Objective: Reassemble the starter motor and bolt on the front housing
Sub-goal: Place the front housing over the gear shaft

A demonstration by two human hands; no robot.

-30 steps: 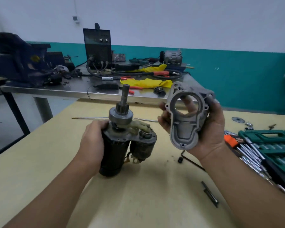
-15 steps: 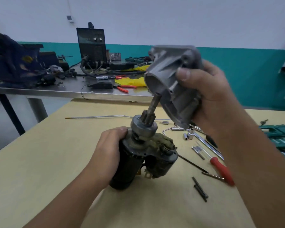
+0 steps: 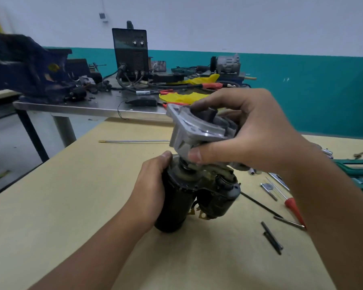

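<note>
1. Yellow table (image 3: 50, 206) carries loose tools; a steel bench (image 3: 82, 105) stands behind.
2. Left hand (image 3: 149, 191) grips the motor (image 3: 189, 197), upright on the table.
3. Right hand (image 3: 249, 132) clamps the housing (image 3: 193, 130), tilted, touching the motor's top.

My left hand (image 3: 153, 191) grips the black cylindrical starter motor body (image 3: 189, 197), standing tilted on the pale yellow surface (image 3: 50, 206). My right hand (image 3: 249, 135) holds the grey cast-metal front housing (image 3: 195, 130) on its top end.
</note>
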